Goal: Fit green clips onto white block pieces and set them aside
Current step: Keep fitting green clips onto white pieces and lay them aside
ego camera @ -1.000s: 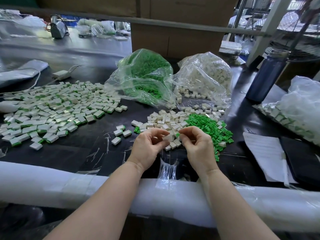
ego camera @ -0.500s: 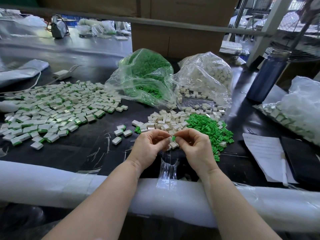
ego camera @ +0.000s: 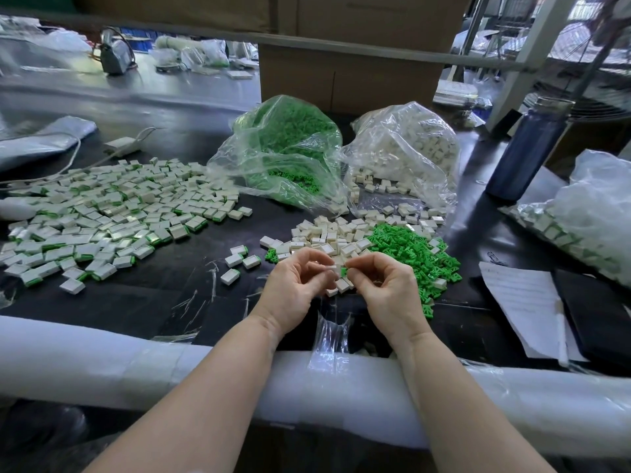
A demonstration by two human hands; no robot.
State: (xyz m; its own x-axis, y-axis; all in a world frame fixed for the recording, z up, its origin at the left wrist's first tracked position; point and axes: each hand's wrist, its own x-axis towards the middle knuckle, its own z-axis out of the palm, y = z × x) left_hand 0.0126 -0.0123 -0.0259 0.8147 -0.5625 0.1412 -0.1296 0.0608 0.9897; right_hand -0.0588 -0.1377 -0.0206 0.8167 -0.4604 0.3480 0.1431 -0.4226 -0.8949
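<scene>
1. Left hand found at centre of frame, fingers curled, thumb and fingertips pinching a white block piece held above the dark table.
2. Right hand found just beside the left, fingers curled, thumb and forefinger pinching a green clip against the end of that block piece. Extent of seating of the clip could not be determined; joint largely hidden by the fingertips.
3. Pile of loose white blocks noted directly above the hands in the frame, touching a pile of loose green clips to its right.
4. Spread of finished pieces, white with green edges, recorded across the left of the frame; four stray finished pieces lay between that spread and the hands.
5. Clear bag of green clips observed at upper centre, mouth open toward the table; clear bag of white blocks just to its right, touching it, with blocks spilled at its mouth.
6. Dark blue bottle stood upright at upper right. Further plastic bag of white parts at right edge.
7. Sheet of paper lay at lower right, beside a black flat item.
8. White padded roll ran along the near table edge, both forearms resting across it.
</scene>
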